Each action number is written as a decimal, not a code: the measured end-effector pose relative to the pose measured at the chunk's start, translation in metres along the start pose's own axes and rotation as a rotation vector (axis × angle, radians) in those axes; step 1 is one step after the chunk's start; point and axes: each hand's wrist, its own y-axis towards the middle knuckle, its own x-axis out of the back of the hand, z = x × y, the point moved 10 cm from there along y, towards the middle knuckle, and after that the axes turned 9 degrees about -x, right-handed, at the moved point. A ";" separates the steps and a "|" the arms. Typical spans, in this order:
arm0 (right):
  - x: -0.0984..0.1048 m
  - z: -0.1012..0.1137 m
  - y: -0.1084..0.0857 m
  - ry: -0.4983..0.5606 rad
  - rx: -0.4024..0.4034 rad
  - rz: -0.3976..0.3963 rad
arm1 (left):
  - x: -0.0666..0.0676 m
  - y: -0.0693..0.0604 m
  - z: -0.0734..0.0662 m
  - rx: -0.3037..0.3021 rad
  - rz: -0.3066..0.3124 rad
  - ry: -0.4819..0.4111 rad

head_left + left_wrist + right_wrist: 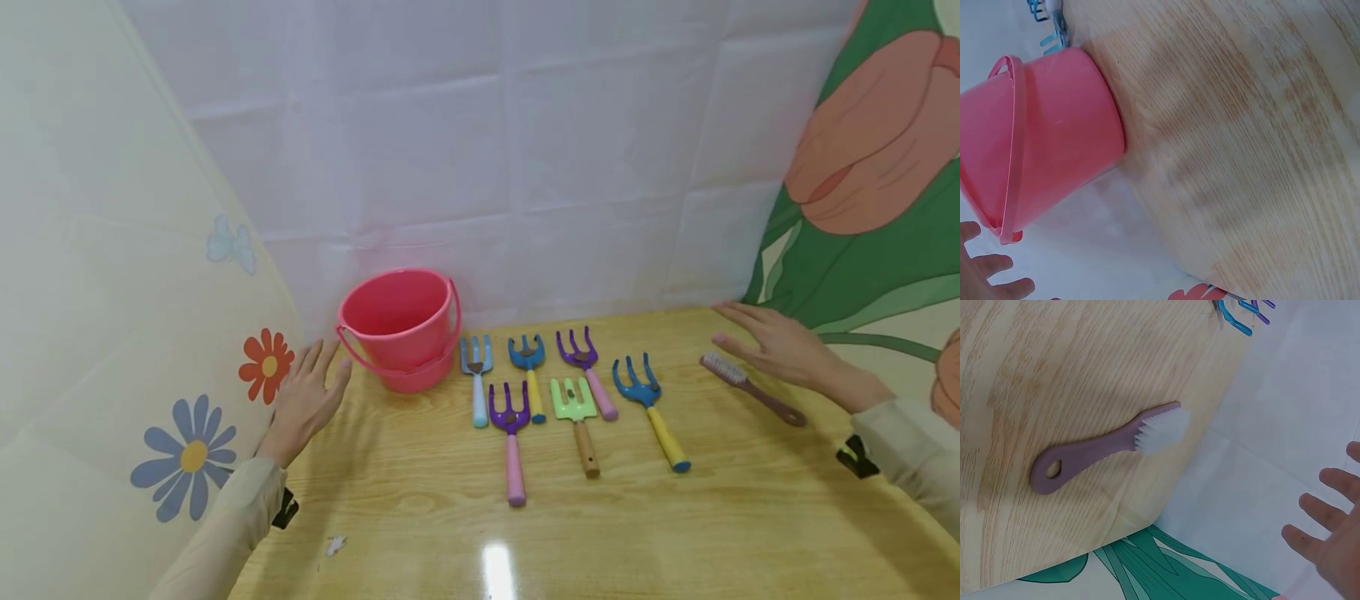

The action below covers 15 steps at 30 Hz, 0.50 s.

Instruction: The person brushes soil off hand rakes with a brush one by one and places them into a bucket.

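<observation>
The brush [756,392] lay near your right hand [787,348], the bucket [408,348] beside your left hand [303,404], forks [574,409] between; your fingers stretched out, holding nothing. A careless left-hand knock could have tipped the bucket onto the forks.

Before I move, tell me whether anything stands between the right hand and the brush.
Nothing visible does: the brush lies uncovered on the table, with open space between it and the right hand. The nearest fork lies to the brush's left, outside that path.
</observation>
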 end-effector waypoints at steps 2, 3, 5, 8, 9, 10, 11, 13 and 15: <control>0.000 0.001 0.000 0.002 0.006 -0.009 | 0.000 0.000 0.000 0.000 -0.001 0.002; 0.000 0.001 0.000 0.001 0.008 -0.012 | 0.000 0.000 0.000 -0.001 -0.002 0.000; -0.001 0.002 0.000 0.005 0.007 -0.015 | 0.000 -0.001 0.000 -0.003 -0.007 -0.003; -0.002 0.003 0.000 0.014 0.009 -0.015 | -0.001 -0.001 0.000 -0.004 -0.010 -0.013; -0.002 0.003 0.000 0.018 0.011 -0.013 | -0.001 -0.001 0.000 -0.005 -0.010 -0.017; -0.003 0.003 -0.001 0.026 0.014 -0.012 | -0.001 -0.001 0.000 -0.005 -0.008 -0.021; -0.004 0.004 -0.001 0.033 0.019 -0.010 | -0.002 -0.002 0.000 -0.003 -0.007 -0.024; -0.005 0.004 -0.001 0.047 0.027 -0.006 | -0.002 -0.002 0.000 -0.003 -0.010 -0.026; -0.008 0.003 0.000 0.053 0.033 0.004 | -0.002 -0.003 -0.001 -0.006 -0.018 -0.027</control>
